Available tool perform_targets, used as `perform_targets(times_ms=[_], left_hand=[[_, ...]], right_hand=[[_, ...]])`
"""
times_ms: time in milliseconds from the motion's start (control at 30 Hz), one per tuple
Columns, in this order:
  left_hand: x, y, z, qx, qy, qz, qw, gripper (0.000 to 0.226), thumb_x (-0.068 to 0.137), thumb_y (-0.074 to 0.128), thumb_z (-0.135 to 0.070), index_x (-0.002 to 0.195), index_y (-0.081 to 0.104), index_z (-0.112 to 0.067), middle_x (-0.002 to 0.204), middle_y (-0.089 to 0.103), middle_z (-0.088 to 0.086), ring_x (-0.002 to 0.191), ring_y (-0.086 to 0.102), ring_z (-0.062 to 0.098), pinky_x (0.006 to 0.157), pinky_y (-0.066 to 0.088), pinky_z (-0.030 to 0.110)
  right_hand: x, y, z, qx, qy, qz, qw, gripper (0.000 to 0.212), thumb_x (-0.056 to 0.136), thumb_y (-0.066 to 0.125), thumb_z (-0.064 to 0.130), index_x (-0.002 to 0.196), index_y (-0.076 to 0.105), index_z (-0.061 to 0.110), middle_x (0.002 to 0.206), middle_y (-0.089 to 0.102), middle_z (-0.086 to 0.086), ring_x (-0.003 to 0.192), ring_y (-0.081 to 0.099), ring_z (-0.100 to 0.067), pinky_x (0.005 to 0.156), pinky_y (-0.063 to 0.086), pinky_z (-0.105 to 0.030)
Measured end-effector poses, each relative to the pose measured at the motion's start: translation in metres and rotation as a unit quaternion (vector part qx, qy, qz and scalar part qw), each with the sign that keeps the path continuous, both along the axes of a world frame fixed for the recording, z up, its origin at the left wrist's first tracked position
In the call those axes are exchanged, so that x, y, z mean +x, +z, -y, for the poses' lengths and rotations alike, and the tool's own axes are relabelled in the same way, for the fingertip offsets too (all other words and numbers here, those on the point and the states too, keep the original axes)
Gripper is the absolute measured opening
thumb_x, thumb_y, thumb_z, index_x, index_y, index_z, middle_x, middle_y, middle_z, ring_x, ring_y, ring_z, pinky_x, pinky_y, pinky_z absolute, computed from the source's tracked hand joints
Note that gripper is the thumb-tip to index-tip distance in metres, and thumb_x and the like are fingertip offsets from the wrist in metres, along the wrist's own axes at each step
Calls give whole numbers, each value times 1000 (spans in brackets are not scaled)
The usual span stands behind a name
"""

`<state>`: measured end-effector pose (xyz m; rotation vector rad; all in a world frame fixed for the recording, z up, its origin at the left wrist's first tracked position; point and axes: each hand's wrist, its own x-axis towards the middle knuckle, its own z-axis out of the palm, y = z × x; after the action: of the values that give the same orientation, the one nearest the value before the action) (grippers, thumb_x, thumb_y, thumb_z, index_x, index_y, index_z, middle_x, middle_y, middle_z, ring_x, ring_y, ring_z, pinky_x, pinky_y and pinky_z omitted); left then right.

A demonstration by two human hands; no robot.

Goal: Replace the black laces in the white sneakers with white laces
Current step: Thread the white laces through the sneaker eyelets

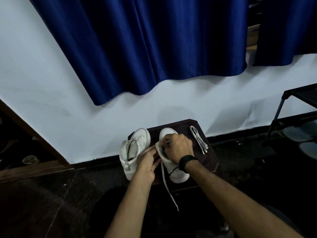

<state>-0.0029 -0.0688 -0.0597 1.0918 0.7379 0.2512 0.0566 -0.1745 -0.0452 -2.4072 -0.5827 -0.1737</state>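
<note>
Two white sneakers are set side by side on a small dark tabletop (208, 162) against the wall. The left sneaker (133, 152) is seen without laces, tongue exposed. The right sneaker (173, 169) is worked on by both hands. The right hand (176, 148) is curled over its upper, the grip pinched together at the eyelet area; exactly what is pinched is hidden by the fingers. The left hand (147, 164) is laid against the sneaker's inner side, fingers mostly straight and pressed near the tongue. A white lace (169, 189) is trailed from this sneaker down past the tabletop's near edge. A short black strand (173, 171) is seen on the sneaker's side below the right wrist. A folded bundle of white lace (199, 140) is laid just right of the sneaker. A black wristband (187, 162) is worn on the right wrist. A blue curtain (145, 48) is hung above.
</note>
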Motion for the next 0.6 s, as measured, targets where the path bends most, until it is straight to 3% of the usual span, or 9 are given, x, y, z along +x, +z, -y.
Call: perform_targets(times_ms=[100,167,233,300,367,433,500,567,600], left_hand=[[5,6,10,33,61,-7,998,15,90,60,5,91,68,-6,64,72,-2,66,66,12,63,53,25],[6,7,12,157,78,-13,984,13,89,61,5,88,70,-5,75,72,3,72,65,16,66,52,23],[7,8,11,343,91,-31,934,21,91,57,0,79,65,-14,85,70,5,85,67,22,74,48,25],[6,11,4,442,117,-36,889,21,92,51,-3,78,58,-15,80,65,1,87,65,25,83,49,30],[6,18,-8,414,145,3,899,11,90,52,-6,81,55,-11,73,63,-2,80,63,23,85,53,35],[2,32,-20,249,187,97,945,17,90,45,0,83,52,-14,65,67,3,76,69,29,75,56,38],[-12,50,-33,164,221,139,951,31,91,32,8,82,49,-16,55,61,-1,61,68,27,62,51,32],[-27,64,-48,176,246,133,944,32,91,31,1,81,52,-20,61,54,6,48,61,22,59,49,35],[-32,64,-56,237,242,96,936,29,87,35,-6,78,56,-25,68,56,11,53,63,27,61,52,40]], right_hand=[[2,-4,-1,7,-4,3,1000,15,85,60,35,94,72,33,91,73,1,90,66,-25,72,49,-31],[2,-5,-1,12,-2,5,1000,16,85,60,37,94,72,33,90,73,1,90,66,-25,72,50,-31],[3,-6,0,25,0,16,1000,15,83,61,36,92,71,30,89,72,0,89,65,-24,71,51,-31],[2,-8,1,36,4,42,998,13,82,61,33,91,69,27,91,69,0,91,62,-23,68,50,-32],[3,-9,0,35,3,71,997,14,82,60,29,93,66,20,93,66,-1,93,57,-24,66,49,-33],[4,-12,-2,34,-9,92,995,14,81,62,23,93,64,16,94,65,-2,94,54,-25,63,44,-31],[5,-14,-5,24,-7,92,995,14,81,63,22,93,64,15,94,65,-2,96,54,-25,62,43,-32],[6,-13,-6,-1,3,93,996,13,84,59,27,91,62,17,93,65,-2,96,55,-26,63,46,-34],[6,-11,-6,-14,8,99,995,15,85,58,31,89,62,17,91,66,-3,94,56,-27,64,46,-34]])
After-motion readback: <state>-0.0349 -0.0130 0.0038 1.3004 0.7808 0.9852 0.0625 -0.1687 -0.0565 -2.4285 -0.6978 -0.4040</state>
